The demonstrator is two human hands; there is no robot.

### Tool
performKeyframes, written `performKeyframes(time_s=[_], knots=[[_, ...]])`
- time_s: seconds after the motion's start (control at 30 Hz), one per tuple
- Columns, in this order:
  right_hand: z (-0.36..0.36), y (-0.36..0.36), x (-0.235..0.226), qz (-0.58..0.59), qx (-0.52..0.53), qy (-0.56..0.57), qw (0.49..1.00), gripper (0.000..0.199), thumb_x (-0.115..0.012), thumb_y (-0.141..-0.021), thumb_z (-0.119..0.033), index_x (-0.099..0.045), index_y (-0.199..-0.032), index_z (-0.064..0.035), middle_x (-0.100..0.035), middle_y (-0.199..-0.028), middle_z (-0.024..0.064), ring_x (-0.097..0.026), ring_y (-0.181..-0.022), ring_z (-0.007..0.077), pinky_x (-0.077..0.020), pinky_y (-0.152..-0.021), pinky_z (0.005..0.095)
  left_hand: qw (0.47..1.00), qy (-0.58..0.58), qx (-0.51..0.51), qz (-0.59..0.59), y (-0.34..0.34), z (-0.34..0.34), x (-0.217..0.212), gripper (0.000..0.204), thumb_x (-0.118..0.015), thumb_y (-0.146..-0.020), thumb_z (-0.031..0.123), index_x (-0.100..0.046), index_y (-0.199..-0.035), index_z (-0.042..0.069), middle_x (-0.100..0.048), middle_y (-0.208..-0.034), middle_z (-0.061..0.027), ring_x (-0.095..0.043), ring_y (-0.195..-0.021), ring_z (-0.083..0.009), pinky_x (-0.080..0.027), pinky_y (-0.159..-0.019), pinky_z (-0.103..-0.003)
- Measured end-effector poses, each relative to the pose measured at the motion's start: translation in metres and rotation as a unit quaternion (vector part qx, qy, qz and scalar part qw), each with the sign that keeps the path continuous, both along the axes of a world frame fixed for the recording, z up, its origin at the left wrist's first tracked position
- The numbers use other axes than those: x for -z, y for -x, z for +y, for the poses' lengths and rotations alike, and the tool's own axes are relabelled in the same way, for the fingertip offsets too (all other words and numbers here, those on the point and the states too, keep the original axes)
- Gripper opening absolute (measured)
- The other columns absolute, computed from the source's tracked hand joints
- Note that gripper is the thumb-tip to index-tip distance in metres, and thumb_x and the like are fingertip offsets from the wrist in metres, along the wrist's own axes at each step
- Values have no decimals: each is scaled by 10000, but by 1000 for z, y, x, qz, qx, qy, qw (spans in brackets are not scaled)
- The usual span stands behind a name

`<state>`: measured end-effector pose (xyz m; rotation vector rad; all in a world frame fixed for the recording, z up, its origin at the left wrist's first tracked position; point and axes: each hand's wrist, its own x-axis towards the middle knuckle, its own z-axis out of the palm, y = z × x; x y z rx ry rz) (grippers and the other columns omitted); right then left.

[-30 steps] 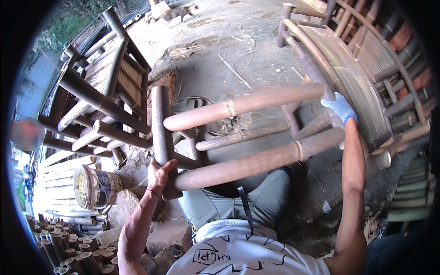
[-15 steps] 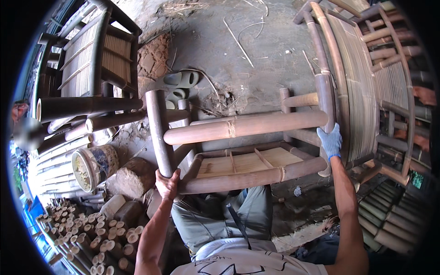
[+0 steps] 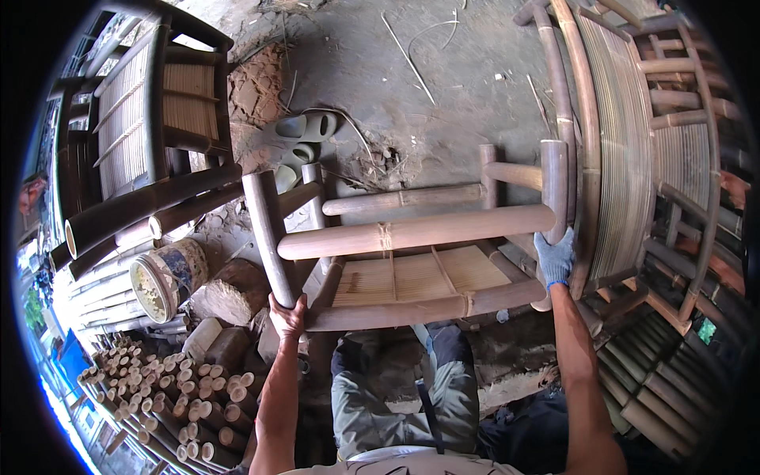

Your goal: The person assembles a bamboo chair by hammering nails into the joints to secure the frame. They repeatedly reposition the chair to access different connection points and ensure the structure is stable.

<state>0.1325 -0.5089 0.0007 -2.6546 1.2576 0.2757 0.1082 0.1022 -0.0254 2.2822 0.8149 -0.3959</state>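
Observation:
In front of my legs is a bamboo chair frame [image 3: 416, 232], its thick brown poles joined into a box shape. A slatted panel [image 3: 372, 279] with thin cross strips shows inside it. My bare left hand [image 3: 287, 317] is wrapped round the lower end of the near left post. On the other side, my right hand [image 3: 556, 257] in a light blue-grey glove grips the near right post. The fingers of both hands are partly hidden behind the poles.
Finished-looking bamboo chairs stand at the left [image 3: 162, 103] and right [image 3: 613, 150]. Green slippers [image 3: 319, 127], a dirty bucket [image 3: 170, 277] and a wood block [image 3: 233, 291] lie left of the frame. Cut bamboo pieces [image 3: 170, 396] are stacked at lower left, split lengths [image 3: 657, 388] at lower right.
The chair frame has tilted slightly and shifted a little left, with both hands still on it. My right hand moved left with its post. More of my legs shows below the frame.

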Motion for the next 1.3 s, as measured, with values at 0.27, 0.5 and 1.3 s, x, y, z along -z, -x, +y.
performKeyframes(time_s=[0.27, 0.5, 1.3], knots=[[-6, 7, -2, -52, 11, -78, 996, 881, -829, -695, -398, -441, -1344, 53, -600, -1229, 281, -607, -1126, 388, -486, -943, 450, 999, 38, 19, -23, 5, -1, -2, 687, -822, -673, 385, -519, -1129, -30, -659, -903, -185, -635, -791, -316, -509, -764, -427], [-32, -10, -18, -1, 52, -252, 966, 707, -871, -581, -391, -636, -1057, 76, -696, -973, 186, -679, -903, 262, -535, -786, 412, 968, 234, -72, -51, 0, 22, 16, 563, -818, -706, 208, -569, -1152, -26, -666, -858, -82, -624, -747, -171, -516, -694, -339], [-107, 167, -452, -309, 303, -125, 893, 432, -754, -690, -303, -646, -959, 17, -678, -822, 138, -685, -798, 259, -513, -695, 392, 862, 132, 439, -218, -353, -270, -432, 640, -714, -860, 446, -563, -1200, -74, -673, -1034, -210, -630, -922, -245, -495, -818, -395]])
